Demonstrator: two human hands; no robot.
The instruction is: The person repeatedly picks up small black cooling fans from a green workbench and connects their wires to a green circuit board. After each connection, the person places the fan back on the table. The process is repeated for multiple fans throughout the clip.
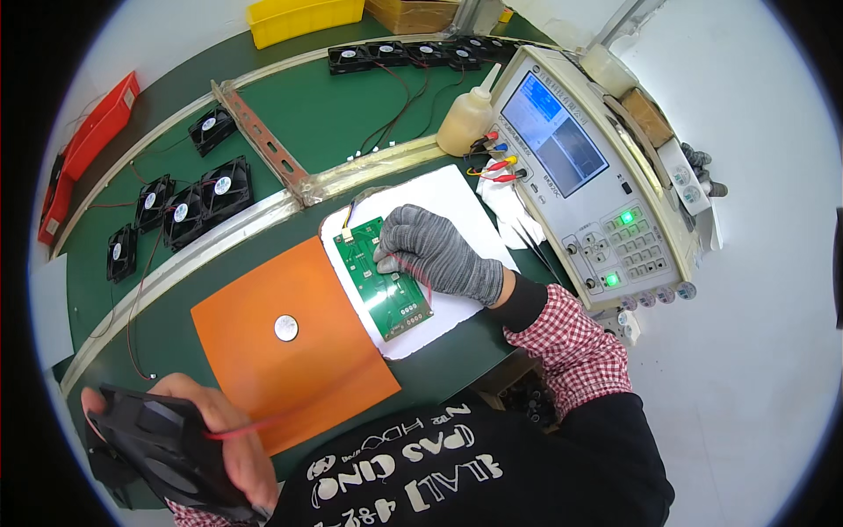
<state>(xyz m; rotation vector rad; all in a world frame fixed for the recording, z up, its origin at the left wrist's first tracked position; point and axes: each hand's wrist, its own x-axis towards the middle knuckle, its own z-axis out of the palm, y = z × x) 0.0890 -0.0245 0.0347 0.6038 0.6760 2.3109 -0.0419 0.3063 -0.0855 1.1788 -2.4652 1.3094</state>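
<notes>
Here in the lower left of the frame, nearest of all, the bare left hand (237,439) is curled firmly around a black fan (162,448), blurred and tilted, with a red lead (230,432) trailing off to the right. Just beyond lies an orange mat (290,382) with a round silver disc (286,328) near its middle. Now to the centre: a green circuit board (382,303) rests on a white sheet (470,220), its long axis slanting from upper left to lower right. And the gloved right hand (439,255) is clearly the nearer one, coming in from the board's right, fingertips closed to a pinch over its upper half, a thin red wire (420,270) looping out of them; whatever else they grip, I can't tell. From the left hand, the board sits up and to the right, past the mat. Over at right stands a beige test instrument (606,228), screen lit, and farther off, more black fans (221,189) spread across the green surface (299,101) at upper left.
</notes>
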